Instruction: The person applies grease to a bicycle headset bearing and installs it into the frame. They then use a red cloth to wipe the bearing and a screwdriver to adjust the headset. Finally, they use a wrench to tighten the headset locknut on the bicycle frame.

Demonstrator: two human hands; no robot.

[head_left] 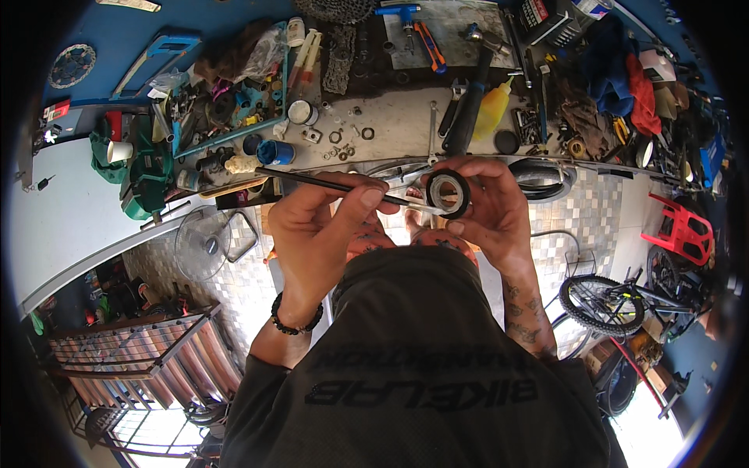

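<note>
My left hand point(316, 226) pinches a slim brush point(300, 179) with a dark handle between thumb and fingers. The pale tip of the brush reaches the lower rim of a black ring-shaped part point(463, 186), and seems to touch it. That part has a light inner band and an open centre. Fingers and thumb of my right hand point(503, 207) grip its right side, holding it up in front of the bench edge. Just beyond the brush stand a blue tin point(275, 152) and a pale lump point(240, 164) at the bench's front edge.
Along the workbench point(390, 117) lie nuts and washers, a hammer point(472, 97), an adjustable wrench point(452, 109), a yellow bottle point(491, 109) and a blue-framed tray of small parts point(234, 109). A fan point(203, 243) stands lower left. A bicycle point(605, 304) and red chair point(679, 230) are at right.
</note>
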